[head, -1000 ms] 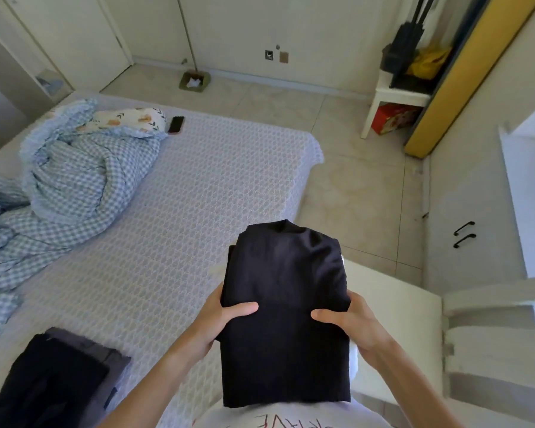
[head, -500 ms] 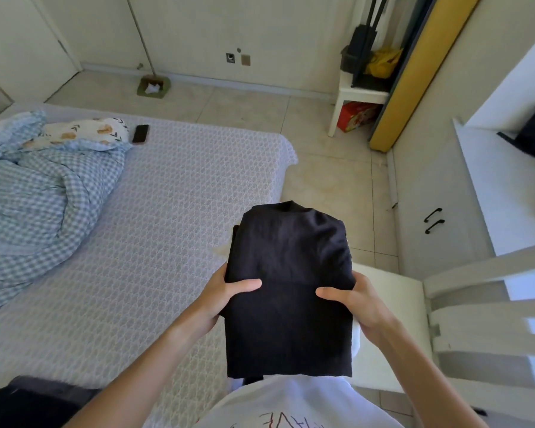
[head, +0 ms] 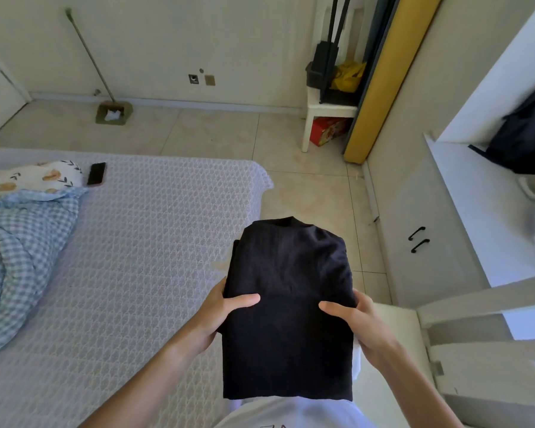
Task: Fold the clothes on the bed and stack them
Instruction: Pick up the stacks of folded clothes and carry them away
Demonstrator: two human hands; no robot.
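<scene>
A folded black garment [head: 291, 291] is held up in front of me, above the right edge of the bed [head: 142, 257]. My left hand [head: 226, 310] grips its left side, thumb on top and fingers underneath. On the opposite side my right hand [head: 352, 319] grips it the same way. The earlier stack of dark folded clothes is out of view.
A rumpled blue checked blanket [head: 19, 242], a patterned pillow [head: 34, 179] and a black phone [head: 96, 173] lie at the bed's left. A white chair [head: 464, 329] stands at my right, beside a white cabinet [head: 423, 242]. A small white stool [head: 328, 115] and a broom [head: 112, 109] stand by the far wall.
The view has turned right and upward: the dark stack at the bed's lower left has left the frame. Both hands keep holding the folded black garment between them.
</scene>
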